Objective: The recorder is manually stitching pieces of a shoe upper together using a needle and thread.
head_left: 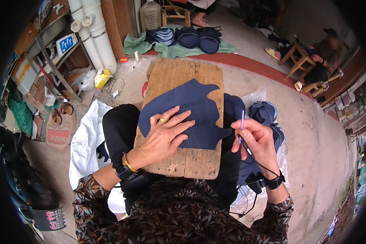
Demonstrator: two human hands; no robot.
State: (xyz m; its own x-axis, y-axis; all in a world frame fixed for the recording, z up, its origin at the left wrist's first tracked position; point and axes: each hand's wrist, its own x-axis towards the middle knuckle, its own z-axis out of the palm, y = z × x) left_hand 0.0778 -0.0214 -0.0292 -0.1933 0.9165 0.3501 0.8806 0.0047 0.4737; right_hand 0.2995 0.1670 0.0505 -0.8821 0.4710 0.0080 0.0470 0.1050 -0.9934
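On the board (pixel 203 164), your flat left hand (pixel 163 133) should steady navy fabric (pixel 201 101); your right hand (pixel 256 137) pinches perhaps a purple pen (pixel 242 118).

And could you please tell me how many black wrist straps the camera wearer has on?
2: one black strap circles the wrist of the left hand, beside a gold-coloured bangle; the other black strap circles the wrist of the right hand. Patterned sleeves could hide more.
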